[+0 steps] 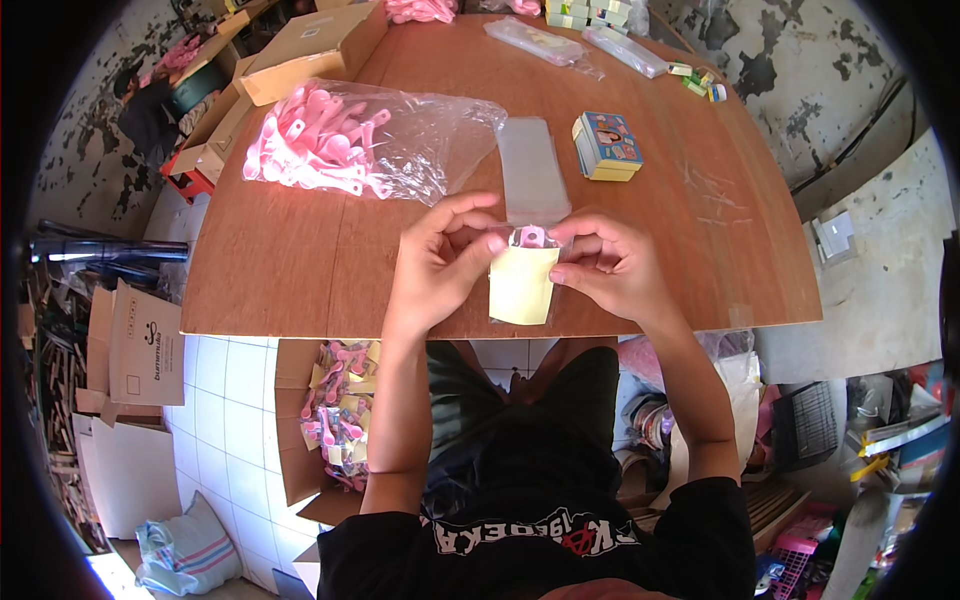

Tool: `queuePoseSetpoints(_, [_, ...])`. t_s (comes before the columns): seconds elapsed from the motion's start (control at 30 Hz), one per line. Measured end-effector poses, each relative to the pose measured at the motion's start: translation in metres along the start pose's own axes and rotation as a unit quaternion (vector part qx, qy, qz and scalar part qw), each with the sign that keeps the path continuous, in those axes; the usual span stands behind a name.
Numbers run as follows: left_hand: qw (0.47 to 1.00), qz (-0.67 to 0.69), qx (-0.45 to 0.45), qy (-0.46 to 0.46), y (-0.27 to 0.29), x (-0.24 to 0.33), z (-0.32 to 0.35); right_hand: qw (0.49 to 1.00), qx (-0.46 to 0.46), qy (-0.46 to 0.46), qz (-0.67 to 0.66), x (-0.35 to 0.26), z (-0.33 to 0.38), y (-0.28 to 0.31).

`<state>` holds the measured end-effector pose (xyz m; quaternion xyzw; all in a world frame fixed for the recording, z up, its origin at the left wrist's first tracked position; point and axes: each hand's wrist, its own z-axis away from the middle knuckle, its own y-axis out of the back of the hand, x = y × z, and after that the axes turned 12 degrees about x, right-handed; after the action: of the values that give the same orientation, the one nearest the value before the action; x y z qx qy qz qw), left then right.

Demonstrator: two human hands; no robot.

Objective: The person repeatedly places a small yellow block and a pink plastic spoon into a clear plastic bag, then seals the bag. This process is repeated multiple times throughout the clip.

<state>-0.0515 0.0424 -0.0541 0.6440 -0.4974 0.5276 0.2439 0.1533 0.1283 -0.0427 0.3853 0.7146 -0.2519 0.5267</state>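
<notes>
A pale yellow card with a small pink plastic piece at its top sits half inside a clear plastic sleeve, held just above the near edge of the table. The left hand pinches its left edge, the right hand its right edge, fingers closed on it. It looks light, thin and bendable, the film slippery; the edges are probably safest to hold. A bag of pink pieces lies beyond, a stack of printed cards to the right.
</notes>
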Motion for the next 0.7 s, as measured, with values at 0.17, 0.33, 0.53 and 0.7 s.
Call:
queuePoseSetpoints(0.17, [0.986,-0.05,-0.135,0.086,0.016,0.021,0.035,0.999,-0.028,-0.016,-0.043,-0.016,0.003,0.004])
queuePoseSetpoints(0.33, [0.912,-0.201,-0.344,0.097,0.087,0.025,0.081,0.993,-0.057,0.015,0.101,-0.021,-0.01,0.027])
queuePoseSetpoints(0.53, [0.696,-0.685,-0.137,0.167,0.196,-0.023,0.165,0.971,-0.02,0.03,0.238,0.012,-0.051,0.037])
queuePoseSetpoints(0.7, [0.821,-0.363,-0.302,0.321,0.108,-0.021,0.151,0.893,0.004,0.119,0.434,0.034,-0.072,0.024])
